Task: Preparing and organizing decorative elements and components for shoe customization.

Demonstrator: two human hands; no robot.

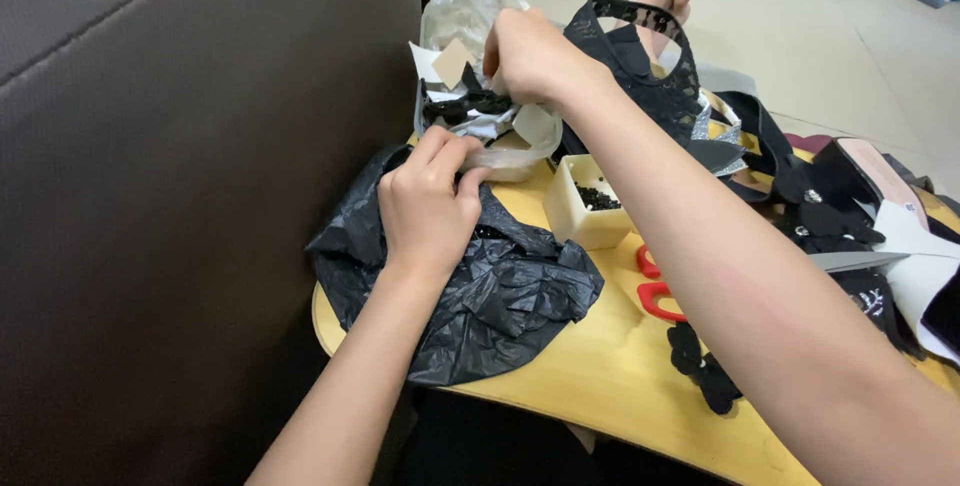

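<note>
My left hand [428, 204] rests on a crumpled black plastic bag [500, 291] and pinches the lower edge of a clear plastic bag [462, 21]. My right hand [530, 56] reaches into that clear bag, fingers closed among black lace pieces and white and tan paper scraps [452, 76] inside it. What the right fingers hold is hidden. Both bags lie at the left end of a yellow wooden table [600, 366].
A cream square box of tiny black beads [585, 204] stands right of the bags. Red scissor handles [655, 296] show under my right arm. Black lace fabric [650, 66], black cut-outs [700, 366] and white sheets [915, 246] cover the right side. A dark padded wall [180, 166] is on the left.
</note>
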